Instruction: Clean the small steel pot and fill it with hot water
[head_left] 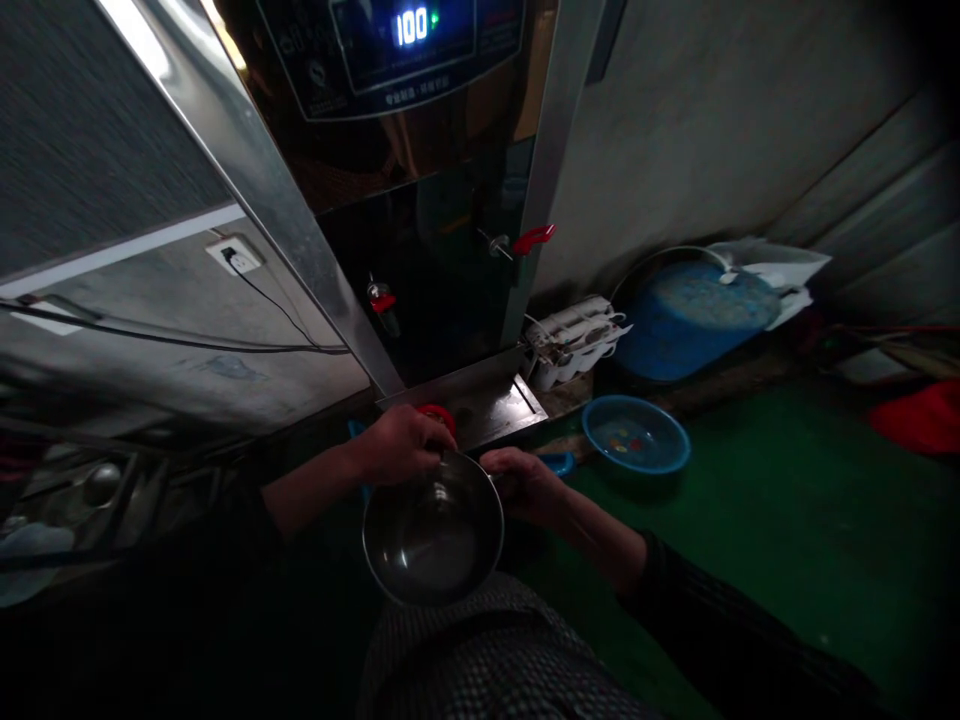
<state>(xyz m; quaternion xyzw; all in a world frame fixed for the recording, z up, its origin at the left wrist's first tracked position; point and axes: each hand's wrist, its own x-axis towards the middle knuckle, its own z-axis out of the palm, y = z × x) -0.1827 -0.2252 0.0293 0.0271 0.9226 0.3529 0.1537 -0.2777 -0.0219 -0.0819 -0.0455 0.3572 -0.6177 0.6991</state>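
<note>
Checked lap (487,650) down low, metal bowl (433,530) just above. Left hand (401,443) gripping the bowl's far rim by a red tap (437,414); right hand (525,483) clutching its right edge. Blue basin (636,435) nearby on green floor (787,520).

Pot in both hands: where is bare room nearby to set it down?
The green floor, right of the blue basin and in front of the blue tub, looks bare. The drip tray under the red taps has some room, partly behind the left hand. The left side is dark and cluttered. The right hand grips the pot.
</note>
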